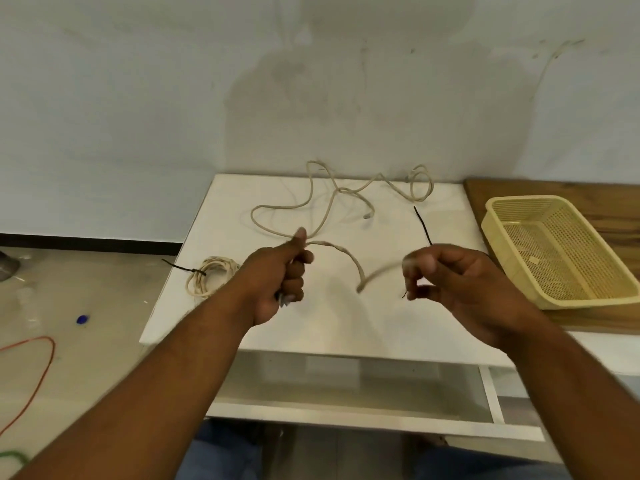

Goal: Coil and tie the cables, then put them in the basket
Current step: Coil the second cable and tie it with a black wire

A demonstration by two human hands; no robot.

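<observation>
Left fingers [294, 275] were curled in a fist round one end of the loose cable [341, 249], thumb up. Right fingertips [420, 263] seemed to pinch the same cable, though blur hid the contact. I noted a short span sagging between left hand [277, 282] and right hand [460, 285], above the white table [346, 323]. The slack ran from the left fist away toward the far edge in loose loops, so I judged the left hand nearer it. Tied coil [211, 275] lay left of the fist, black tie [423, 226] just behind the right hand, basket [498, 206] further right
</observation>
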